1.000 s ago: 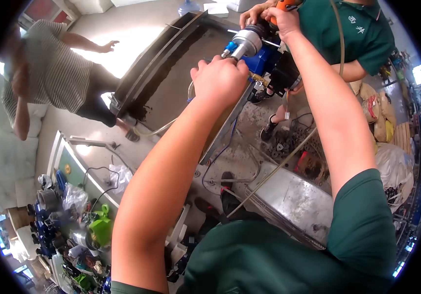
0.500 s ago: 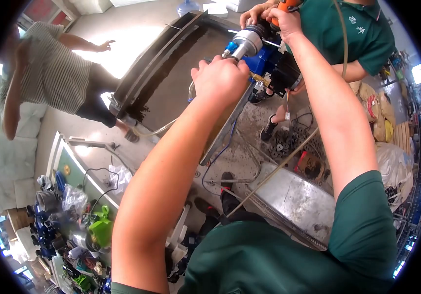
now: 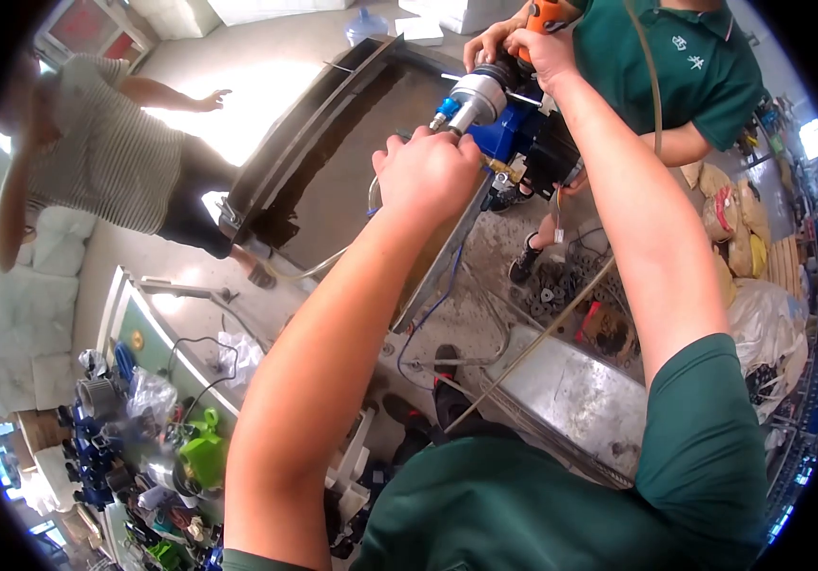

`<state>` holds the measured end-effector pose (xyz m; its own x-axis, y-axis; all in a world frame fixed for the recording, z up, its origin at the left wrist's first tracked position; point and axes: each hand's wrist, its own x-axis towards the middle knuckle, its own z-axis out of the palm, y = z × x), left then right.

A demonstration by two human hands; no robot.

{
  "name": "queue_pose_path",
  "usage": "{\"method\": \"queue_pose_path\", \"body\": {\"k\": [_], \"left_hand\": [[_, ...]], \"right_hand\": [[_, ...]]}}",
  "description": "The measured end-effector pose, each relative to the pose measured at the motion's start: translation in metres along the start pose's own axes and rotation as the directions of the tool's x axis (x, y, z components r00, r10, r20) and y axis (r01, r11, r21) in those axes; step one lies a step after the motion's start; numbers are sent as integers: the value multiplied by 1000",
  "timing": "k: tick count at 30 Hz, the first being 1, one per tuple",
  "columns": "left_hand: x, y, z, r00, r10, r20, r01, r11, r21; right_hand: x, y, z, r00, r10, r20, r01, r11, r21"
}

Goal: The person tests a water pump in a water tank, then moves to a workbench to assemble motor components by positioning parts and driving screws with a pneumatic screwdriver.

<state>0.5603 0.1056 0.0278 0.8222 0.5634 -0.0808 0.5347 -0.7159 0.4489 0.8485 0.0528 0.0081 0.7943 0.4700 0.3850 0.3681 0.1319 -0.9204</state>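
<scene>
Silver round tool point(image 3: 478, 93), one blue fitting point(image 3: 446, 108), top centre.
Our left hand point(image 3: 428, 173) clasps its near end; our right hand point(image 3: 547, 59) grips one orange tool point(image 3: 543, 16).

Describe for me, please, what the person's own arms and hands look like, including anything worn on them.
The left hand and right hand are bare, with no gloves. Both forearms are uncovered, and no watch or bracelet shows. The sleeves are short, plain dark green, matching the shirt. Fingers are partly hidden, so rings cannot be ruled out.
</scene>
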Motion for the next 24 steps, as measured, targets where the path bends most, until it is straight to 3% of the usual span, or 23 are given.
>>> {"method": "queue_pose_path", "body": {"k": [1, 12, 17, 20, 24], "left_hand": [[-1, -1, 1, 1000, 1, -1, -1, 1000, 2], [-1, -1, 1, 999, 1, -41, -3, 999, -35], [-2, 0, 0, 999, 14, -44, -16, 999, -47], [-2, 0, -1, 999, 18, -46, -20, 999, -31], [-5, 2, -2, 1000, 10, -22, -10, 1000, 8]], "right_hand": [[0, -1, 0, 999, -34, 23, 35, 997, -65], [-3, -6, -4, 999, 42, -1, -42, 998, 53], [-8, -23, -5, 987, 158, -17, -154, 979, 130], [-12, -26, -7, 992, 120, 26, -123, 974, 190], [-17, -28, -4, 993, 106, -50, -95, 978, 185]]}}
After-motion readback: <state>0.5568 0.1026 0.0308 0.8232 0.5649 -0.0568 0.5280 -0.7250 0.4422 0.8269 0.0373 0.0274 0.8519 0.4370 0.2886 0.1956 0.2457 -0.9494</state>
